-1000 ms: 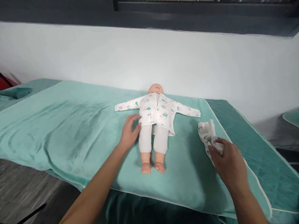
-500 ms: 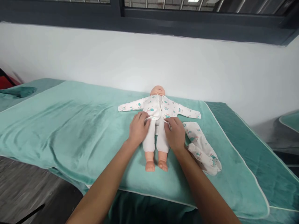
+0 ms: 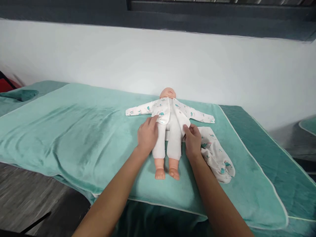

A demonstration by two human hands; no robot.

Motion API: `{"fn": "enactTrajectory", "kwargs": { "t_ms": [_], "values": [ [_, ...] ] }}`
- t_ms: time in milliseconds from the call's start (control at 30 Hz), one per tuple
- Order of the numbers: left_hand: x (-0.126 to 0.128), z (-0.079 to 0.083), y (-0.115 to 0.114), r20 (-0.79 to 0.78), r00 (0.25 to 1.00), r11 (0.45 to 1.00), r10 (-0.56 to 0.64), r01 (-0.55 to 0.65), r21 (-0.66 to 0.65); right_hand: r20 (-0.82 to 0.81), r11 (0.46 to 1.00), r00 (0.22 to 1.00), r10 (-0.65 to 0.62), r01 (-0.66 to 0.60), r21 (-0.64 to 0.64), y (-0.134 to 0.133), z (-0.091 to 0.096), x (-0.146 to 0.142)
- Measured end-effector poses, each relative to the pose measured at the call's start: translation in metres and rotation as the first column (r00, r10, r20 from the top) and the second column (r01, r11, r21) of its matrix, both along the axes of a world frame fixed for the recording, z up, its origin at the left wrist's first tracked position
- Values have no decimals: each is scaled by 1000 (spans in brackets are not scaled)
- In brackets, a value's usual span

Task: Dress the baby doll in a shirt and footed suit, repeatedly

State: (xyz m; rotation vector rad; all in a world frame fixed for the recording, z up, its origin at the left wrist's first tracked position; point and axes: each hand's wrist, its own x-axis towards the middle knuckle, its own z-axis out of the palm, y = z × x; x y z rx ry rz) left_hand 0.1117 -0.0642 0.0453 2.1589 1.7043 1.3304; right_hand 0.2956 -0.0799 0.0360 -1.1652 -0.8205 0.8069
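A baby doll [image 3: 174,151] lies on its back, head toward the wall and bare feet toward me. It wears white trousers and a white baby jacket [image 3: 160,110] with a green print, its sleeves spread wide. With thumb and fingers, my right hand [image 3: 193,140] pinches the lower corner of one front panel, folded outward so its plain inside shows. At the opposite lower hem, my left hand [image 3: 147,134] has its fingers curled on the jacket's edge; the fingertips are partly hidden. Printed baby trousers [image 3: 217,154] lie crumpled beside my right hand.
A light green blanket [image 3: 74,131] with creases covers the bed, over a darker green cover [image 3: 278,164]. Behind the doll's head rises a white wall [image 3: 148,59] below a dark window frame [image 3: 74,14]. Grey floor [image 3: 19,194] shows at lower left.
My right hand has moved outward to the right, drawing the jacket's front panel open and uncovering the doll's white middle. My left hand stays near the other hem. The view has tilted slightly down.
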Motion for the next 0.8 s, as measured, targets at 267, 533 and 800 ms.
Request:
{"fn": "enactTrajectory", "kwargs": {
  "t_ms": [267, 533, 800],
  "values": [
    [-15, -23, 23, 658, 748, 985, 91, 31, -171, -60, 989, 987, -147, 149, 26, 5, -10, 8],
    [-17, -35, 25, 771, 616, 972, 165, 32, -234, 213, 982, 962, -172, 151, 112, -9, -5, 6],
    [-24, -42, 12, 748, 661, 981, 60, 100, -168, 385, 994, 916, -109, 99, 48, -15, -10, 2]
  ]
}}
